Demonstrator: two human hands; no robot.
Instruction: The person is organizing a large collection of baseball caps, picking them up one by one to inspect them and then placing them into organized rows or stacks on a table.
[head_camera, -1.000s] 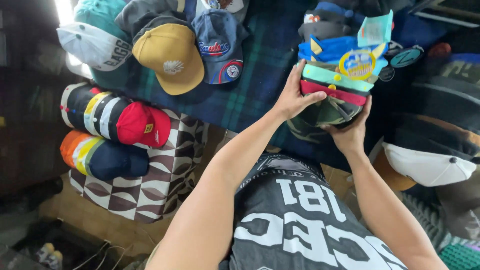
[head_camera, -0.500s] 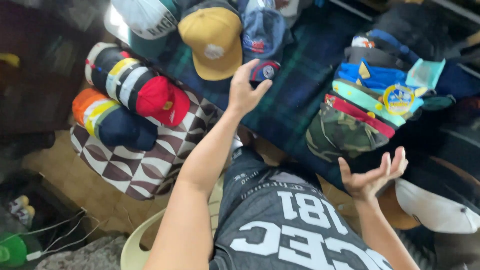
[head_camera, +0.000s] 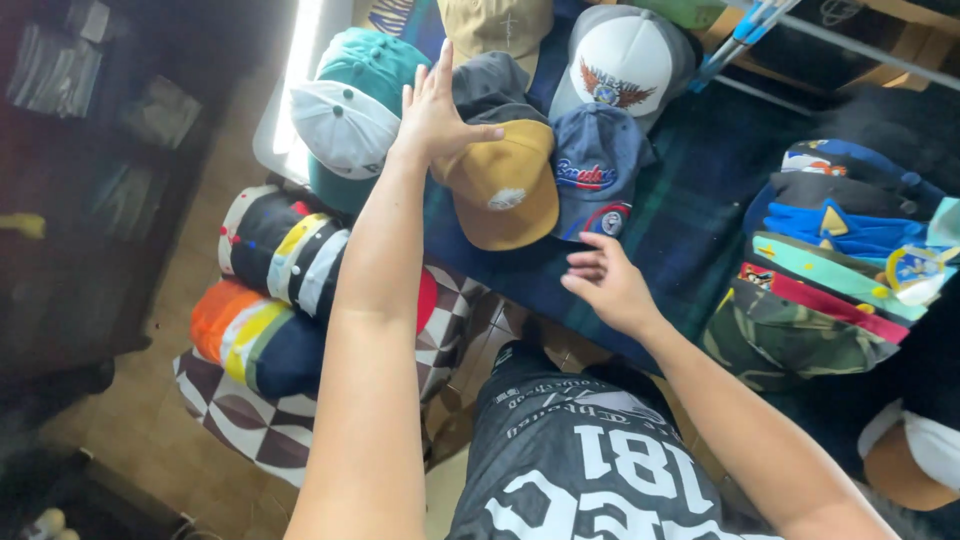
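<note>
My left hand (head_camera: 435, 115) reaches out flat with fingers spread, resting on the crown of a mustard-yellow cap (head_camera: 505, 185) and a grey cap (head_camera: 485, 80) behind it. My right hand (head_camera: 605, 280) hovers open, palm down, just below a blue cap (head_camera: 595, 165) with red lettering, over the dark plaid cloth (head_camera: 690, 220). Neither hand holds anything. A teal and white cap (head_camera: 350, 110) lies left of my left hand. A white and grey mesh cap (head_camera: 625, 60) lies behind the blue one.
A tall stack of nested colourful caps (head_camera: 840, 260) sits at the right. Two rolls of stacked caps (head_camera: 280, 250) (head_camera: 250, 335) lie on a brown and white patterned cushion (head_camera: 250, 425) at the left. A dark shelf (head_camera: 80, 150) stands far left.
Both hands let go of the cap stack at the right and moved left. My left hand reached onto the yellow cap; my right hand came to the blue cap.
</note>
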